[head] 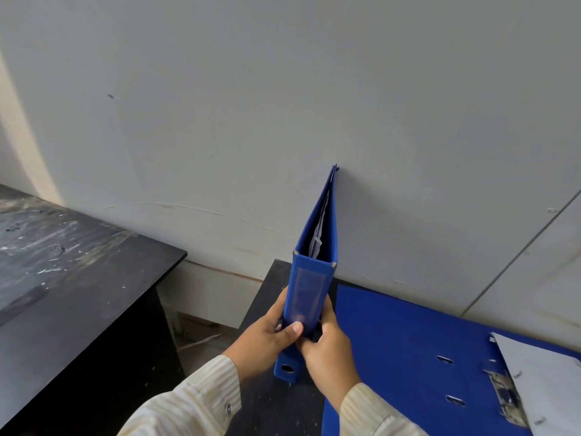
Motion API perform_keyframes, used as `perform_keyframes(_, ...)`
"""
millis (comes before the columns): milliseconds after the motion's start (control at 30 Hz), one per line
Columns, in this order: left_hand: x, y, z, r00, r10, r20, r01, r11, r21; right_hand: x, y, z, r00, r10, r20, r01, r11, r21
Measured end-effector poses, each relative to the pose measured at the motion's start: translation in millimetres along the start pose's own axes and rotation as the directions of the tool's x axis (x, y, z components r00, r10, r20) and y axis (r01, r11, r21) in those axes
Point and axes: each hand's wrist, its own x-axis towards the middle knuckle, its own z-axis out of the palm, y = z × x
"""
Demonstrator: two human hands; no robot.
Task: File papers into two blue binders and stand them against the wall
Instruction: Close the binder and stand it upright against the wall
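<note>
Closed binder [309, 287] upright on dark table [267, 401], spine near, far edge touching wall [283, 105]. Left hand [270, 338] and right hand [327, 350] clamped on lower spine. Open binder [393, 341] flat just right, papers [540, 382] on rings.

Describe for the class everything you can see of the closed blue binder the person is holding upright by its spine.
The closed blue binder stands on end on a dark table, spine toward the camera and far edge meeting the pale wall. Its covers look like smooth plastic-coated board. The spine carries a clear label pocket and a round finger hole near the bottom. White papers show between the covers from above. The left hand and right hand grip the lower spine from either side.
</note>
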Motion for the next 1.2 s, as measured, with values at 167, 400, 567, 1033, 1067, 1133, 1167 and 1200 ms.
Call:
perform_keyframes(167,2,1,-1,1.000,0.013,0.006,-0.013,1.000,0.008,3,0,0,1.000,-0.003,-0.002,0.003,1.000,0.006)
perform_keyframes(400,3,-3,-1,1.000,-0.004,-0.001,0.004,1.000,-0.028,4,2,-1,1.000,-0.012,0.010,0.012,1.000,0.021)
perform_keyframes(567,0,-3,1,0.999,-0.020,-0.028,0.019,1.000,-0.025,4,3,-2,1.000,-0.005,0.020,0.005,1.000,0.013)
perform_keyframes(1033,-12,-1,12,0.962,-0.171,-0.211,0.192,0.978,0.085,-8,10,-11,0.996,0.063,0.069,-0.062,0.998,-0.019)
perform_keyframes(1067,-13,-2,13,0.958,-0.183,-0.223,0.206,0.975,0.085,-10,12,-12,0.995,0.075,0.071,-0.073,0.997,-0.030)
perform_keyframes(1133,-15,-4,16,0.946,-0.213,-0.246,0.239,0.968,0.080,-13,16,-12,0.992,0.097,0.078,-0.093,0.994,-0.050)
perform_keyframes(1167,-17,-6,17,0.939,-0.231,-0.254,0.258,0.963,0.078,-15,18,-12,0.991,0.105,0.083,-0.100,0.993,-0.058)
perform_keyframes(1200,-18,-8,19,0.933,-0.250,-0.259,0.278,0.958,0.078,-17,20,-12,0.990,0.114,0.085,-0.109,0.992,-0.064)
